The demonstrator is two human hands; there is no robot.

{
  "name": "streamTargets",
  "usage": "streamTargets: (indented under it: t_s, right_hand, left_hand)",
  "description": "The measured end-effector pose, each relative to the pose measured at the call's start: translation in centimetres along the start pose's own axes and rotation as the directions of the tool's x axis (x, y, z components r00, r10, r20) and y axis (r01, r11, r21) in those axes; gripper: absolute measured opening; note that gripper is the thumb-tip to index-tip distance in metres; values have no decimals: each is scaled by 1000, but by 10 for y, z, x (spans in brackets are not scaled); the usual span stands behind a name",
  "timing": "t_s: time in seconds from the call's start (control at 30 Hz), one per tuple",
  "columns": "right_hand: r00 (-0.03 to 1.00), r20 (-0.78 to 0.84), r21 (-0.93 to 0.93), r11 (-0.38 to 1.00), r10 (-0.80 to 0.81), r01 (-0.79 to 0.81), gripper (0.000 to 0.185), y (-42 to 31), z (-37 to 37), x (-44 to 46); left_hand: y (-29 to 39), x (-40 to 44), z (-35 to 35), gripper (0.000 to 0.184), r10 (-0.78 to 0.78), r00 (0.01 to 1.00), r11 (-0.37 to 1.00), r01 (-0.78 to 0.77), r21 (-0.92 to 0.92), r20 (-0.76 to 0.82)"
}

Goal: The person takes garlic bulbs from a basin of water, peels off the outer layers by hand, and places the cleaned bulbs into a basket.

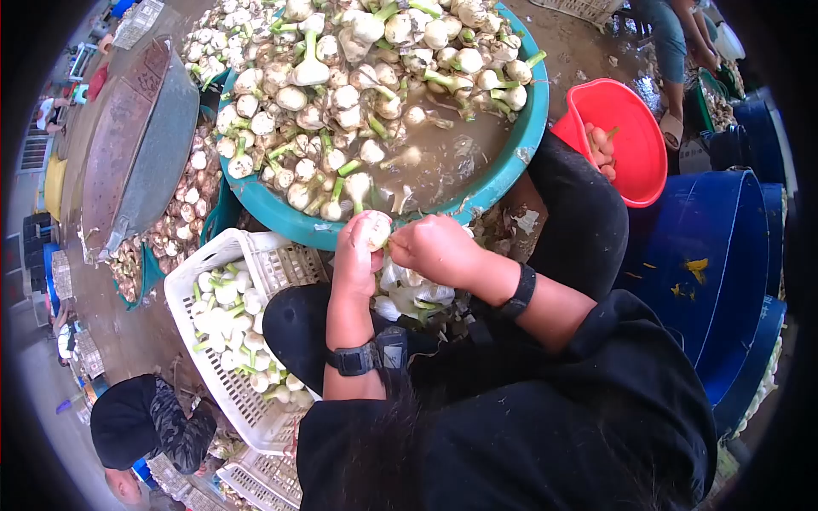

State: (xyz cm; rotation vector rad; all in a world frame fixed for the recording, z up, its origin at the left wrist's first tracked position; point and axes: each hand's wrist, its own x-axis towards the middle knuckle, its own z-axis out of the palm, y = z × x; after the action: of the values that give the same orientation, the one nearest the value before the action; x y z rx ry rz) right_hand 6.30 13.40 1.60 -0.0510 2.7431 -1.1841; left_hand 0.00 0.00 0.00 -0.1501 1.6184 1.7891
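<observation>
Fingers of the left hand (pixel 354 251) are wrapped around a pale bulb (pixel 375 230), which is held up over the near edge of a teal tub (pixel 537 94). On the right hand (pixel 434 249), the fingers are curled in and pressed together, and their tips are brought close against the bulb's side; whether anything is pinched between them cannot be told. A dark wristband (pixel 521 294) is worn on the right arm, and another band (pixel 354 359) is strapped on the left.

The tub is heaped with soiled, green-stemmed bulbs (pixel 341 98), and muddy water (pixel 460 157) is exposed at its near right. Beneath the hands, pale peelings (pixel 417 294) are scattered. Cleaner white bulbs (pixel 228 311) are held in a white crate (pixel 268 417) to the left. To the right, a red basin (pixel 639 128) is set near the tub, beyond a blue barrel (pixel 682 247). At lower left, another person (pixel 141 422) is seen in dark clothing.
</observation>
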Motion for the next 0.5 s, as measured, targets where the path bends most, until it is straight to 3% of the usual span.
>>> streamTargets:
  t_s: [0.1, 0.13, 0.17, 0.2, 0.23, 0.3, 0.33, 0.37, 0.4, 0.43, 0.5]
  right_hand:
    - [992, -85, 26, 995, 93, -92, 24, 5, 10, -1]
    - [984, -28, 249, 954, 178, -165, 23, 11, 11, 0]
    - [969, 43, 456, 858, 245, -237, 24, 18, 13, 1]
    - [876, 290, 703, 535, 386, -469, 26, 17, 9, -1]
    - [875, 287, 703, 534, 391, -469, 26, 16, 6, -4]
    - [850, 343, 882, 173, 400, -438, 29, 11, 3, -9]
    - [876, 284, 913, 168, 391, -371, 25, 11, 6, -10]
    - [875, 284, 914, 166, 392, -371, 25, 16, 10, -10]
    - [941, 83, 805, 534, 328, -257, 23, 22, 16, -11]
    - [978, -84, 566, 817, 189, -109, 21, 27, 21, -13]
    - [975, -105, 501, 858, 194, -117, 19, 31, 26, -10]
  left_hand:
    - [-2, -2, 0, 28, -41, 999, 999, 41, -21, 16]
    - [-5, -1, 1, 26, -77, 995, 987, 84, -134, 61]
    - [-7, 0, 0, 25, -107, 988, 961, 131, -242, 109]
    - [-4, -1, 1, 27, -95, 980, 955, 140, -263, 176]
    - [-2, -4, 3, 27, -97, 979, 955, 143, -262, 182]
    - [3, -10, 8, 34, 54, 986, 997, -43, -68, 160]
    - [8, -9, -3, 40, -12, 966, 996, -12, 91, 258]
    - [8, -11, -3, 40, -14, 966, 996, -11, 93, 259]
    - [14, -16, 2, 43, -52, 968, 928, -43, 369, 245]
    - [16, -20, 5, 47, -87, 971, 785, -71, 616, 223]
    - [14, -32, 15, 54, -129, 968, 797, -29, 604, 216]
